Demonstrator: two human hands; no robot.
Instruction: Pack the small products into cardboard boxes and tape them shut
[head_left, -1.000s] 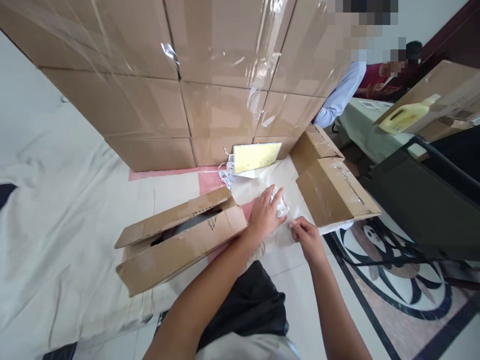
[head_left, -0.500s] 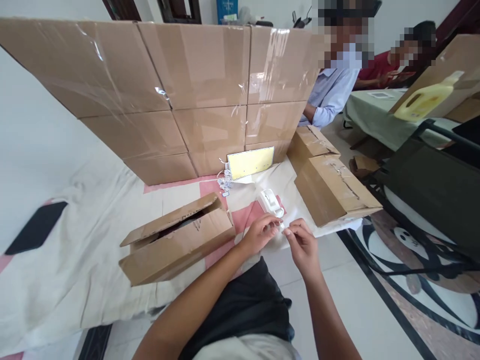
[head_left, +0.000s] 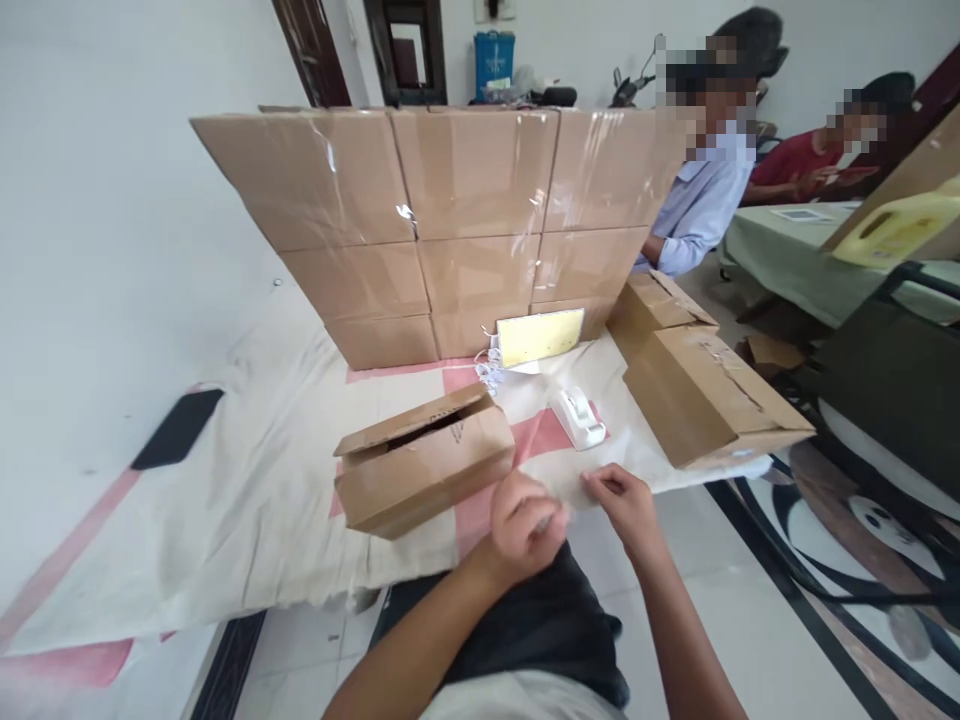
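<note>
My left hand (head_left: 527, 525) is raised in front of my lap with its fingers curled together; what they hold, if anything, is too small and blurred to name. To its right, my right hand (head_left: 622, 503) has thumb and fingertips pinched, just past the cloth's front edge. Nothing I can name shows in that pinch. A white tape dispenser (head_left: 579, 418) lies on the cloth beyond both hands. Behind it a yellow card (head_left: 540, 338) leans near the box wall, with white strings (head_left: 490, 372) bunched at its left side.
An open-flapped cardboard box (head_left: 427, 460) stands left of my hands. Stacked boxes (head_left: 480, 180) form a wall at the back. More boxes (head_left: 712, 390) sit on the right. A black phone-like slab (head_left: 178, 428) lies far left. Two people sit beyond, at the upper right.
My hands have moved apart and nearer to me, away from the tape dispenser, which is now uncovered. The whole view has shifted, so the boxes appear further right and lower.
</note>
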